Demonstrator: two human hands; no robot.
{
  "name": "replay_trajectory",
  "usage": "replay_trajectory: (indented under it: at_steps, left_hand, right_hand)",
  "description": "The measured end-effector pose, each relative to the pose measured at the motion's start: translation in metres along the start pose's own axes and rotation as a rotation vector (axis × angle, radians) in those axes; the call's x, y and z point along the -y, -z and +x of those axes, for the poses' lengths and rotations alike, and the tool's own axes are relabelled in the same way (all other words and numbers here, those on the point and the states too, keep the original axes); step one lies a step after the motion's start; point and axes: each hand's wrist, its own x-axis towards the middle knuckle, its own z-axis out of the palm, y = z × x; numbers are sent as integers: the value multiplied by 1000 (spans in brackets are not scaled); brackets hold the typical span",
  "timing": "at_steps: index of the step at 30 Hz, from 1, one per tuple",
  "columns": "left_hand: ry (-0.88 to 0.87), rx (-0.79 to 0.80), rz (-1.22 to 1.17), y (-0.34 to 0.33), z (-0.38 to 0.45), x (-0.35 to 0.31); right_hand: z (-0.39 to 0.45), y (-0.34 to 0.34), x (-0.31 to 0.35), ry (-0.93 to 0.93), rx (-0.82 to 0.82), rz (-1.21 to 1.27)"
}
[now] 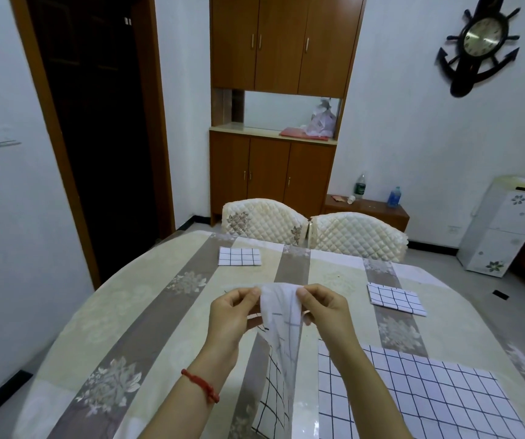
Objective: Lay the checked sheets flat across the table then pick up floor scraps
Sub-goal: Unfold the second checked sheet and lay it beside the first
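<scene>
A white checked sheet hangs bunched between both hands above the round table. My left hand pinches its upper left edge and my right hand pinches its upper right edge; the lower part drapes down to the tabletop. A large checked sheet lies flat at the near right. Two small folded checked sheets rest further off: one at the far middle, one at the right. No floor scraps are clearly visible.
Two quilted chairs stand at the table's far side. Behind them is a wooden cabinet, a low bench with bottles, and a white appliance at the right. A dark doorway opens at the left.
</scene>
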Motion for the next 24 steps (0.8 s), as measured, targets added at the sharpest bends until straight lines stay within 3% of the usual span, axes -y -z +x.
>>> replay_trajectory:
  at_steps: [5, 17, 24]
  left_hand:
    - [-41, -120, 114, 32, 25, -4]
    - [-121, -340, 436, 103, 127, -24]
    - [-197, -290, 463, 132, 195, -60]
  right_hand:
    - [16, 27, 0, 76, -213, -219]
    - [101, 47, -3, -85, -334, -507]
    - [154, 45, 5, -97, -460, -472]
